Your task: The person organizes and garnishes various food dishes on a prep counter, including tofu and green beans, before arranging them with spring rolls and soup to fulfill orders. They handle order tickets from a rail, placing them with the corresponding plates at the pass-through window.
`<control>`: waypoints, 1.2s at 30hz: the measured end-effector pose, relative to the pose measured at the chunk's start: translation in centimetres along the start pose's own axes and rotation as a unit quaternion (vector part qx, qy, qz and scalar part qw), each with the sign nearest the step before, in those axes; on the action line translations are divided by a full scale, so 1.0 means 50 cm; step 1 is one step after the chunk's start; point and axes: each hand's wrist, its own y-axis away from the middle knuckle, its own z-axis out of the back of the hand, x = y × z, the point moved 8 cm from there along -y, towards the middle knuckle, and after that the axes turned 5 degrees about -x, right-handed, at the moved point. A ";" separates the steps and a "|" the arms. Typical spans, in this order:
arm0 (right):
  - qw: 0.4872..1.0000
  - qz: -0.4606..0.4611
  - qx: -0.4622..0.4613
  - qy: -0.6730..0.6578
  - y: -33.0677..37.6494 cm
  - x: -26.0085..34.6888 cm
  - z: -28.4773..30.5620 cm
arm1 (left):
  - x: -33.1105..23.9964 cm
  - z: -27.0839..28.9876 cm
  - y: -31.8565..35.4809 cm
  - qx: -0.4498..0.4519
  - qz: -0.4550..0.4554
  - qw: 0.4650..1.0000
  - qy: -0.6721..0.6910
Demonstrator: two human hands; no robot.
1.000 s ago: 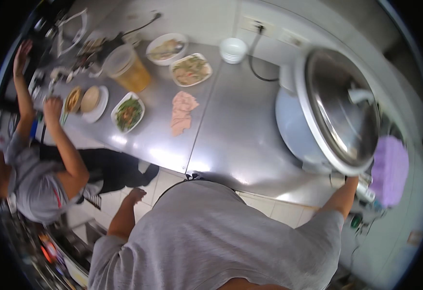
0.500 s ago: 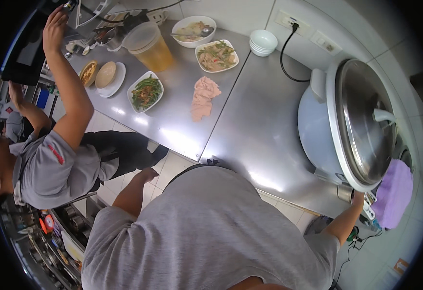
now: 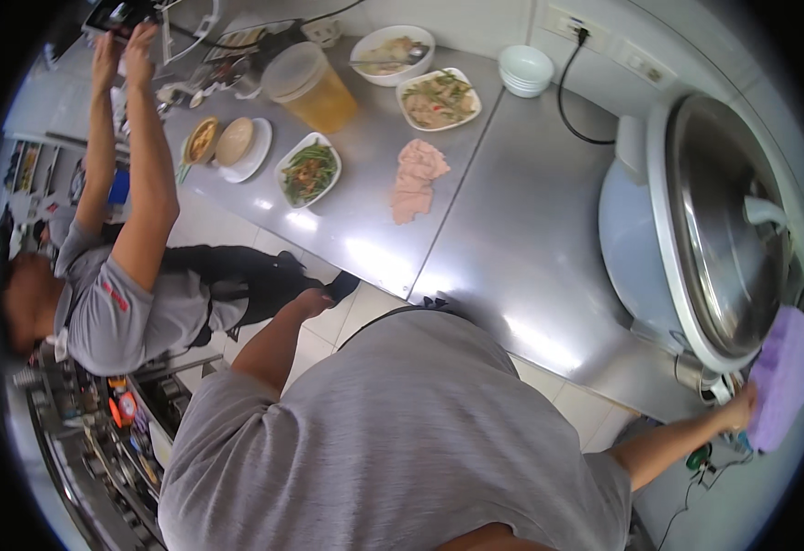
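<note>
My left hand (image 3: 314,302) hangs beside my body, in front of the steel counter's near edge. Its fingers look loosely curled, and nothing shows in them. On the far right, my right hand (image 3: 740,410) is at the left edge of a purple cloth (image 3: 782,381), seemingly touching it. Its fingers are small and blurred, so I cannot tell whether they grip the cloth. Just above that hand stands a small metal pot (image 3: 694,372), under the rim of a large rice cooker (image 3: 645,248) with a steel lid.
On the steel counter (image 3: 512,230) are a pink cloth (image 3: 418,181), a dish of green vegetables (image 3: 308,173), two more food dishes, a lidded tub of amber liquid (image 3: 315,96) and stacked pale bowls (image 3: 525,72). A co-worker (image 3: 145,298) stands at left, both arms raised.
My right hand has moved from the small metal pot to the purple cloth's edge. My left hand stays by my body. The co-worker's hands come closer together; the whole view shifts slightly.
</note>
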 end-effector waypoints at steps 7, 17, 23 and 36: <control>0.703 0.276 -0.117 -0.645 0.398 0.588 0.356 | 0.013 -0.022 -0.013 -0.007 0.036 0.999 0.039; 0.692 0.520 0.392 -0.311 1.264 0.888 -0.125 | 0.158 -0.068 0.101 -0.068 0.060 0.977 0.191; 0.745 0.332 0.482 -0.318 1.311 0.818 -0.266 | 0.441 -0.149 0.194 -0.082 0.109 0.975 0.178; 0.638 0.292 0.633 -0.327 1.584 1.208 0.139 | 0.674 0.259 0.138 -0.262 0.121 0.818 0.498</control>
